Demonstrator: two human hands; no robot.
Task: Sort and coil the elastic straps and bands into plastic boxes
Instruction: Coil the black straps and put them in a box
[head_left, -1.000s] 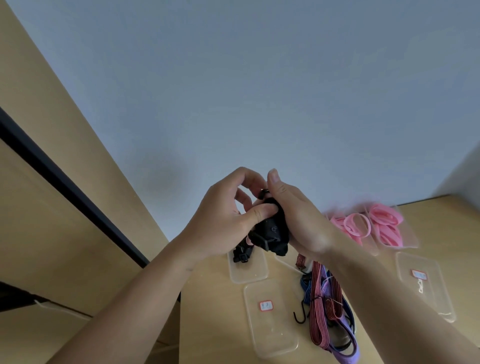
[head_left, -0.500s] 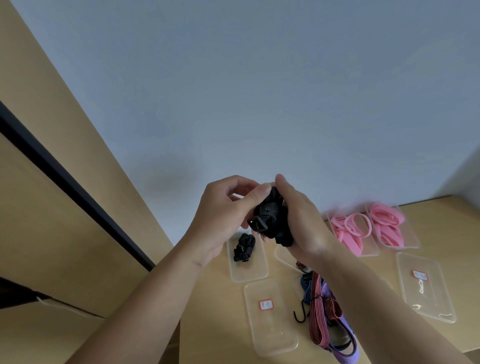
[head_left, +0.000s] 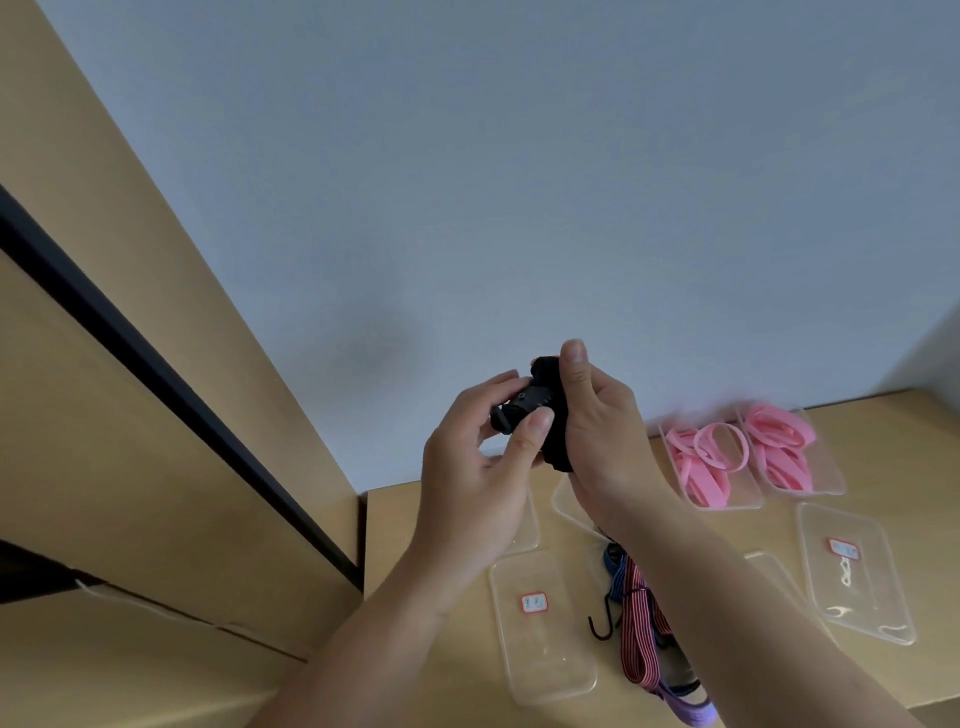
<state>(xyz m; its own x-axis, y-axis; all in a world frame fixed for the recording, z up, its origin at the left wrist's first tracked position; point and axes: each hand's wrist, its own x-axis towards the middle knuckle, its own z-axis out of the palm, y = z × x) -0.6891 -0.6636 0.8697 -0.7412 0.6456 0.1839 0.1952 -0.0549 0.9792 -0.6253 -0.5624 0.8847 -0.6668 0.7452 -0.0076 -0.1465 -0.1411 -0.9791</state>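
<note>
2 hands on black strap (head_left: 540, 405) | L hand (head_left: 478, 478) pinches buckle end | R hand (head_left: 597, 431) grips coil

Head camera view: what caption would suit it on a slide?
The left hand and right hand grip a black strap above a wooden table with clear plastic boxes, two holding pink bands.

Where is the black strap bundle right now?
Head view, centre: the black strap bundle is up above the table, gripped between the left hand and the right hand, left of the boxed pink bands.
</note>
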